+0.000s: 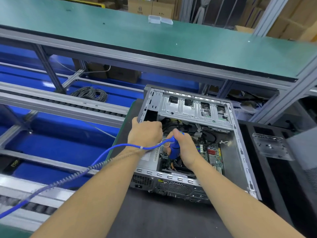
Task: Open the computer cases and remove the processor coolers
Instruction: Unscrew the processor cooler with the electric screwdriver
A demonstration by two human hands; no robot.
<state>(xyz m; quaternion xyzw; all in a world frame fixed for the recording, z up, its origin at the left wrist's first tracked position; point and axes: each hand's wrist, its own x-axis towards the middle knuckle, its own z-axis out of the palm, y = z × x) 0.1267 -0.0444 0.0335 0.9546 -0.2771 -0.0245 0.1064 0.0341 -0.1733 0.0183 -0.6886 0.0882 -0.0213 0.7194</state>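
- The computer case (192, 140) lies on its side on the dark mat (154, 217), its side panel already off.
- The right hand (184, 148) grips a blue electric screwdriver (174, 150), tip down inside the case; the cooler itself is hidden beneath the hands.
- The left hand (145, 134) curls over the case's left wall, steadying it.
- Risk: the bit could slip off a screw and gouge the circuit board (213, 155).
- The blue cord (103, 153) crossing the left wrist could tug the tool off line.

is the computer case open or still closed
Open: the computer case lies on its side with no side panel, and the motherboard and drive cage are exposed.
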